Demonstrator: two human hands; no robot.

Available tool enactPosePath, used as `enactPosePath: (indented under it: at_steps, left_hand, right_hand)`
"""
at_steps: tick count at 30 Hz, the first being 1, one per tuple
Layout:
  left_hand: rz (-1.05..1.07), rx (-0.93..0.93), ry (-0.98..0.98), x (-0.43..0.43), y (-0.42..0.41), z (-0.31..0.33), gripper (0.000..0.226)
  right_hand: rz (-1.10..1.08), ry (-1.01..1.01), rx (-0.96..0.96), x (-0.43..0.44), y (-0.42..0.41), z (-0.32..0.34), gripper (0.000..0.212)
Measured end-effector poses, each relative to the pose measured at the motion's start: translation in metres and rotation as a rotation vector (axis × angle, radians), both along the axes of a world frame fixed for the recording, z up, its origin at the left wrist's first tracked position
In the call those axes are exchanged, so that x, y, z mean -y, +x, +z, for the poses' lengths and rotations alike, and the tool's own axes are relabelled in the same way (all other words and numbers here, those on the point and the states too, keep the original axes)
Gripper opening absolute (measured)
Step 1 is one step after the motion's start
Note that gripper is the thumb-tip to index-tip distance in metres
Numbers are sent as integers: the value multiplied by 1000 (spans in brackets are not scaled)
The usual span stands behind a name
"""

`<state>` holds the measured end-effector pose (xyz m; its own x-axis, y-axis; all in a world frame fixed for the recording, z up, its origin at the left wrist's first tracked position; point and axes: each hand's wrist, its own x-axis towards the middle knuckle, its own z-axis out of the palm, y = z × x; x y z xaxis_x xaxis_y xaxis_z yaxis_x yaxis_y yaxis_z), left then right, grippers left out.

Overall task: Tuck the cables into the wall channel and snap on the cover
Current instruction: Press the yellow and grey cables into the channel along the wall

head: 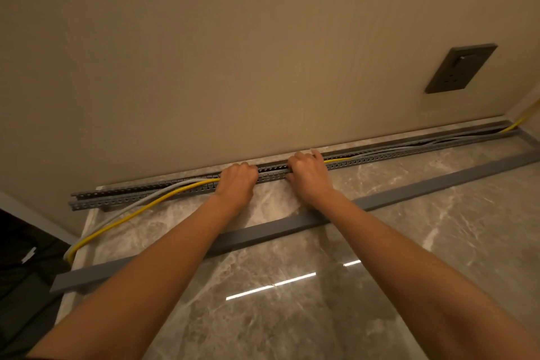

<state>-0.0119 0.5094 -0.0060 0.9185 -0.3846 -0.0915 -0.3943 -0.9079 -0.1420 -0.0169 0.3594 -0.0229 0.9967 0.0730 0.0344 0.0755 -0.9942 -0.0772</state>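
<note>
Channel (pixel 380 156): right half filled. My left hand (pixel 237 181), right hand (pixel 306 174) pressing cables (pixel 140 207) in, slightly apart, fingers curled. Left stretch trailing loose. Cover (pixel 263 232) lying unfitted.

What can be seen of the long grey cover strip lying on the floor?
The long grey cover strip looks like matte plastic, straight and narrow. It lies flat on the glossy marble-look floor, roughly parallel to the slotted grey cable channel but apart from it, not yet fitted. Both forearms cross above it; neither hand touches it.
</note>
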Motion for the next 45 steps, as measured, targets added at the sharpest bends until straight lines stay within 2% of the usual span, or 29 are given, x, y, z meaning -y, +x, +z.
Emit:
enactPosePath:
  at_steps: [8,16,22,25,29,40,45]
  left_hand:
    - [8,-16,56,15,5,6,27]
    - [0,-17,79,21,7,4,27]
    - [8,-2,15,15,4,-1,24]
    - [38,19,-113,2,1,-8,22]
    - [-25,129,-254,-23,-5,-20,22]
    - [168,275,-279,-98,-20,-13,30]
    - [80,270,-234,-134,-21,-19,42]
  right_hand:
    - [-60,-112,-30,40,4,11,23]
    - [-131,-18,-112,39,9,17,27]
    - [-156,27,-110,36,0,16,25]
    - [-112,5,-47,29,-9,12,29]
    - [-54,5,22,8,-15,8,32]
    - [106,279,21,-111,-14,15,27]
    - [72,249,14,-129,-13,15,30]
